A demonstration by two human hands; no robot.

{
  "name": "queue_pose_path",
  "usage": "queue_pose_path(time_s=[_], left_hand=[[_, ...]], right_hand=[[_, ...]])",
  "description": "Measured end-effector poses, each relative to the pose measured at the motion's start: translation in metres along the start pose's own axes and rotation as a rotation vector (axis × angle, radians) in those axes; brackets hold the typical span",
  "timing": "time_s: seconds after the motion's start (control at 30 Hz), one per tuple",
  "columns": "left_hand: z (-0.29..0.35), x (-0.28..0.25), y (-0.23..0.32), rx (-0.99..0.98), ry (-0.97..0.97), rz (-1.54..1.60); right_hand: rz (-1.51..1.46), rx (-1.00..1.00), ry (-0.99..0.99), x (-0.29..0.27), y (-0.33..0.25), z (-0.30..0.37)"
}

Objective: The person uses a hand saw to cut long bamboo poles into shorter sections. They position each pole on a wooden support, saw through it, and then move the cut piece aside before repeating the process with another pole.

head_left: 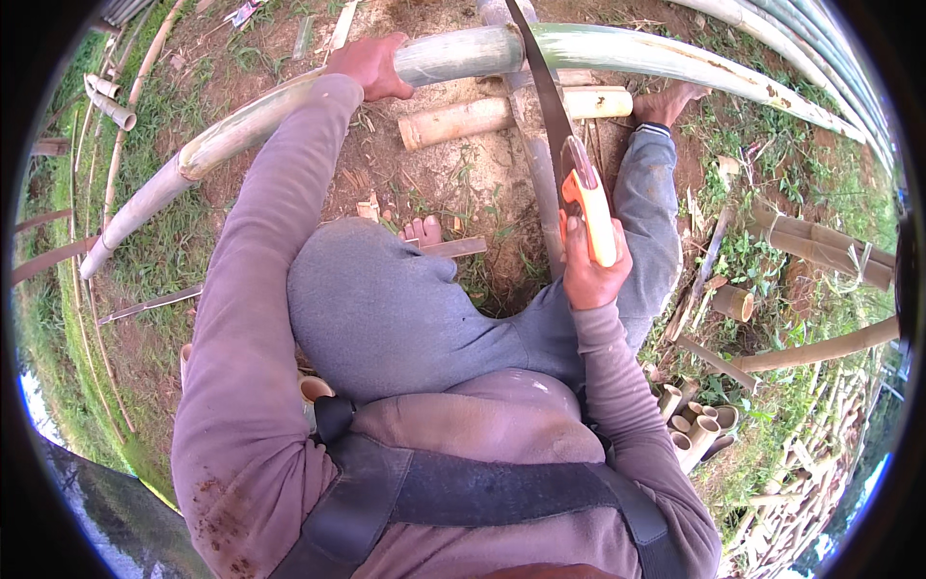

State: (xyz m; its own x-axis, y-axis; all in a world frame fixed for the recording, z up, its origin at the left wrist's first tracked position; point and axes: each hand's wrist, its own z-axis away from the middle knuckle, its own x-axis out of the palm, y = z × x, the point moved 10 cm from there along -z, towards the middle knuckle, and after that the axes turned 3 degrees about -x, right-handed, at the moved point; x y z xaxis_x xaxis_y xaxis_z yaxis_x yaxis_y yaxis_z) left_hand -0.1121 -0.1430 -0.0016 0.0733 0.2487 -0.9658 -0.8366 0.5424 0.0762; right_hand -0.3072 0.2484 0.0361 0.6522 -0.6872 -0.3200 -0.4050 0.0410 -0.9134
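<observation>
A long pale-green bamboo pole (453,56) lies crosswise in front of me, curving down to the left in this view. My left hand (371,68) grips it from above, left of the saw, with the thumb spread along it. In my right hand (593,270) is the orange handle of a handsaw (555,106). Its dark blade points away from me and crosses the pole at a line between a duller and a greener stretch. How deep the blade sits in the pole I cannot tell. Under the pole runs a greyish support pole (540,183).
A short cut bamboo piece (458,124) lies beyond my bent knee, on ground strewn with sawdust. My bare foot (666,101) is by the pole on the right. Cut bamboo tubes (699,425) stand at lower right, near a heap of split pieces (801,482). More long poles (810,48) lie at upper right.
</observation>
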Motion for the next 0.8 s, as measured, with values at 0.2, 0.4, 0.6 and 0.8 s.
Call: queue_pose_path(time_s=[0.2,0.4,0.6,0.8], left_hand=[[0.001,-0.003,0.008,0.014,0.045,-0.017],[0.005,-0.010,0.017,0.004,-0.023,0.000],[0.002,0.008,-0.002,-0.021,0.042,-0.010],[0.010,0.006,0.012,0.023,0.078,0.016]], right_hand=[[0.073,0.041,-0.011,-0.030,0.005,0.032],[-0.138,-0.018,0.050,0.064,0.012,-0.107],[-0.024,0.083,-0.022,-0.018,0.004,0.027],[-0.018,-0.013,-0.017,0.001,0.013,-0.007]])
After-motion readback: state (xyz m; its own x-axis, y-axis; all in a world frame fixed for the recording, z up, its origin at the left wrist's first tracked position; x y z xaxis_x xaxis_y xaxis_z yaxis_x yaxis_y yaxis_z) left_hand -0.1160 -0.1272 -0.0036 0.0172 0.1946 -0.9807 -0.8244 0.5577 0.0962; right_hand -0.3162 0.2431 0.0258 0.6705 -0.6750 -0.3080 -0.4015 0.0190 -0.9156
